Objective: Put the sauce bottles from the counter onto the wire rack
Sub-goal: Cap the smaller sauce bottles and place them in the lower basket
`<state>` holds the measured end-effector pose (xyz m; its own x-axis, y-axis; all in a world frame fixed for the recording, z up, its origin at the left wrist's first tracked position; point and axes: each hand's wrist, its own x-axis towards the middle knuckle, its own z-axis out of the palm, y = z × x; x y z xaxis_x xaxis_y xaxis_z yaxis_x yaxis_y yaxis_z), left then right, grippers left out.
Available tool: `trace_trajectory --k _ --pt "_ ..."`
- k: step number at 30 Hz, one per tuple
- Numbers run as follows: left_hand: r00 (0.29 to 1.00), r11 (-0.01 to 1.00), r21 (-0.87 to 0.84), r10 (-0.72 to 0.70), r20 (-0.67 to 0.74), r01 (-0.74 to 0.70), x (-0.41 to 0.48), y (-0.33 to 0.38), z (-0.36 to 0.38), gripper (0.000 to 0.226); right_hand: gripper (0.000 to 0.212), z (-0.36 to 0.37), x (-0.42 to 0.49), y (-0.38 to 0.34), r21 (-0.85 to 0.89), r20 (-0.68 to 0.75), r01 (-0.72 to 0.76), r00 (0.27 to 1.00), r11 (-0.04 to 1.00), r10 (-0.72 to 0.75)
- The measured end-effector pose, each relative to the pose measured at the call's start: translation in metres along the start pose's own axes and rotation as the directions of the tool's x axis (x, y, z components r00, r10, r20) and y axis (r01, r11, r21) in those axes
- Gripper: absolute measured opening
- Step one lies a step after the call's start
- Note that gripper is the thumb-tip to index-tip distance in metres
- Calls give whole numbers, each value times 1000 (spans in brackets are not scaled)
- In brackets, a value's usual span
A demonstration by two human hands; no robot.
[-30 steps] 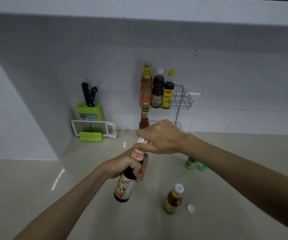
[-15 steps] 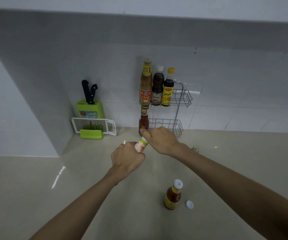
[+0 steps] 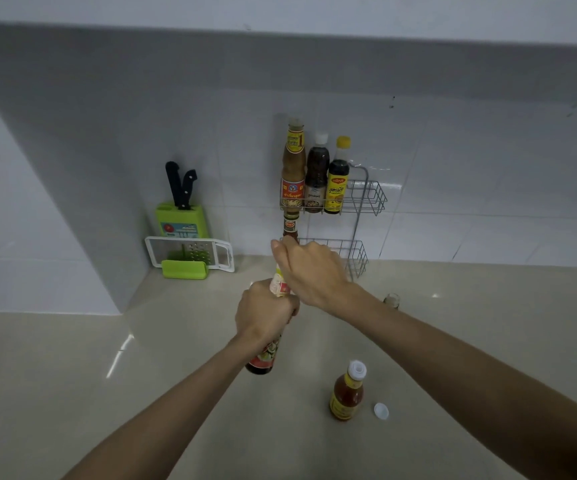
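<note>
My left hand [image 3: 264, 315] grips the neck of a dark sauce bottle [image 3: 263, 360] held above the counter. My right hand [image 3: 309, 268] is curled over the top of that bottle, hiding its cap. The wire rack [image 3: 366, 199] stands against the tiled wall; its upper shelf carries three bottles: a tall brown one [image 3: 293, 168], a dark one with a white cap [image 3: 316, 174] and a yellow-capped one [image 3: 337, 178]. A small red-labelled bottle [image 3: 290, 226] stands on the lower shelf. On the counter an orange sauce bottle [image 3: 346, 393] stands upright with no cap.
A loose white cap [image 3: 381, 410] lies right of the orange bottle. A small glass jar [image 3: 391, 300] sits near the rack's foot. At the left wall stand a green knife block [image 3: 181, 220] and a white grater [image 3: 190, 252].
Both hands carried the dark bottle away from me toward the rack and tipped it more upright. My right hand stayed on its top.
</note>
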<state>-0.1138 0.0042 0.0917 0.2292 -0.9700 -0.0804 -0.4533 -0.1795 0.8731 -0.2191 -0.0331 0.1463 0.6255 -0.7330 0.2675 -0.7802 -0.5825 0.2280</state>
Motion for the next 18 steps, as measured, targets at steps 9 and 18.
trace_trajectory --k 9,18 --pt "947 972 -225 130 292 -64 5 5 -23 13 26 -19 10 28 325 23 217 971 920 -237" --pt "807 965 -250 211 552 -82 5 1 -24 17 44 -20 17 39 59 10 449 893 892 -450"
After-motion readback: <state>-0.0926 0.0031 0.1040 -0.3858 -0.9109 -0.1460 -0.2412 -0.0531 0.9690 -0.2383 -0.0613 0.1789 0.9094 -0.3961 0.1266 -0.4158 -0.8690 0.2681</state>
